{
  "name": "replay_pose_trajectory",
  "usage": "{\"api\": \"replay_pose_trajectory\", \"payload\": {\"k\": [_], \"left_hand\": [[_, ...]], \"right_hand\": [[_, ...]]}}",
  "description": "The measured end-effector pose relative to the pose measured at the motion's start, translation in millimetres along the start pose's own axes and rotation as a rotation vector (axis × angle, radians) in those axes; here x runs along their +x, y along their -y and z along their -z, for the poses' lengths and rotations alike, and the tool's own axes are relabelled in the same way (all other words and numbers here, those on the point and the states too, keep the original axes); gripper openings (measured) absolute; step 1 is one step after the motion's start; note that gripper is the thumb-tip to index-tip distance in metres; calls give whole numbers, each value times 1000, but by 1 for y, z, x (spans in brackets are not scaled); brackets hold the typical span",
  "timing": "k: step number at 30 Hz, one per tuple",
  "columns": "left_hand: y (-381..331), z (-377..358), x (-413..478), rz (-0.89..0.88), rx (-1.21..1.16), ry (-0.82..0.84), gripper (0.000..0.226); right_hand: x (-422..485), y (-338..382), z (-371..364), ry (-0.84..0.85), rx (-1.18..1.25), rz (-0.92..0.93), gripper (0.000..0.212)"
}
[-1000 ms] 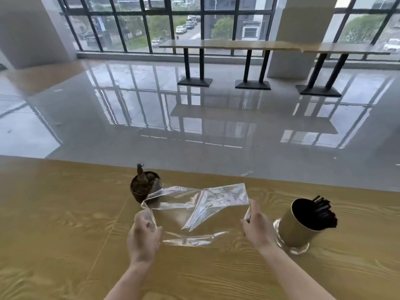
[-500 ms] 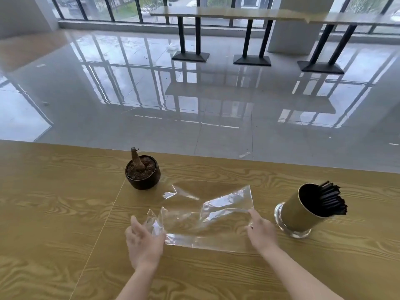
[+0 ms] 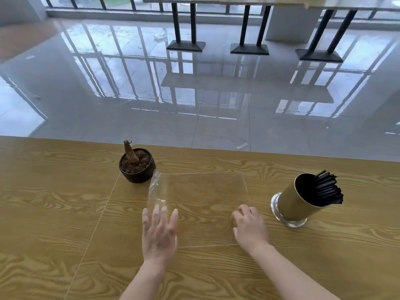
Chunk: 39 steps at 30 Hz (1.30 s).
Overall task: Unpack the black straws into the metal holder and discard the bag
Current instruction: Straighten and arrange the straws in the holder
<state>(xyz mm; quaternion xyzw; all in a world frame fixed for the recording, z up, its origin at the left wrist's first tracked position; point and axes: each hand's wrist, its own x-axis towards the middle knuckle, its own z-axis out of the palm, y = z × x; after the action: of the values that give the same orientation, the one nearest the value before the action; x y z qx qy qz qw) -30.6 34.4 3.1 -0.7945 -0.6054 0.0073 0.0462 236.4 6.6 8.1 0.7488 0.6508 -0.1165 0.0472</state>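
Note:
A clear, empty plastic bag (image 3: pixel 205 204) lies spread flat on the wooden table (image 3: pixel 54 213); only its left end curls up. My left hand (image 3: pixel 159 232) rests palm down on the bag's near left part, fingers spread. My right hand (image 3: pixel 250 226) sits with fingers curled over the bag's near right edge, holding it down. To the right stands a brass-coloured metal holder (image 3: pixel 290 204) on a shiny base. It is filled with black straws (image 3: pixel 326 189) that lean to the right.
A small dark pot (image 3: pixel 137 167) with soil and a bare stump stands just beyond the bag's left end. The table's far edge runs behind it, with a glossy tiled floor beyond. High tables (image 3: pixel 249 24) on black legs stand by the windows.
The bag was held up and crumpled between both hands; it now lies flattened on the table. My left hand has opened flat onto it. The view has tilted downward.

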Motion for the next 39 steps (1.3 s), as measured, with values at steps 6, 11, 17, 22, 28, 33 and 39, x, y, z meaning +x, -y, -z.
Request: {"api": "replay_pose_trajectory", "payload": {"k": [6, 11, 17, 22, 28, 33, 39], "left_hand": [[-17, -1, 2, 2, -14, 277, 58], [-30, 5, 5, -35, -70, 290, 61], [-54, 20, 10, -78, -135, 263, 57], [-74, 38, 23, -110, -220, 230, 60], [-113, 66, 43, -186, -322, 188, 59], [-161, 94, 59, -275, -553, 139, 56], [-222, 138, 84, -292, -923, 96, 49]], "right_hand": [[-8, 5, -5, 71, 45, 21, 33], [-13, 2, -5, 86, 96, 34, 30], [-21, -7, 2, -6, 270, -9, 31], [-35, -30, 24, -152, 503, -130, 37], [-63, -74, 53, -314, 665, -274, 28], [-80, -107, 80, -510, 743, -395, 5], [-95, -153, 100, -715, 880, -517, 30]]}}
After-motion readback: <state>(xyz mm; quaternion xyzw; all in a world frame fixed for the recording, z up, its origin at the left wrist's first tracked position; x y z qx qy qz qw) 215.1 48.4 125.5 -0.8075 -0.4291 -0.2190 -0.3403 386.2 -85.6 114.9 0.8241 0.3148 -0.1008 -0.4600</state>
